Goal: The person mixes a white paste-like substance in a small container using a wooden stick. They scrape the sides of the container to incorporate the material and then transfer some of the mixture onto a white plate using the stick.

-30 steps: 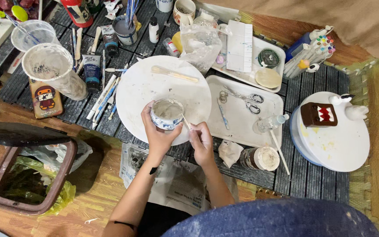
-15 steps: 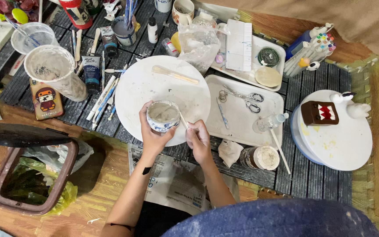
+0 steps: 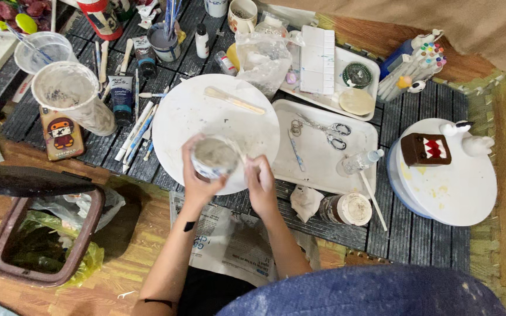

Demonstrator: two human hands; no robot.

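My left hand grips a small white cup with grey, muddy contents, holding it over the near edge of a round white board. My right hand holds a thin stick or brush whose tip reaches into the cup. A flat wooden tool lies on the far part of the board. Both forearms reach up from the bottom of the view.
A white tray with scissors lies right of the board. A round turntable carries a brown monster figure. Paint tubes, brushes and big plastic cups crowd the left. A lined bin stands lower left. Newspaper lies below.
The cup and both hands have shifted slightly toward me and to the near edge of the board. The stick stays in the cup, at a changed angle.
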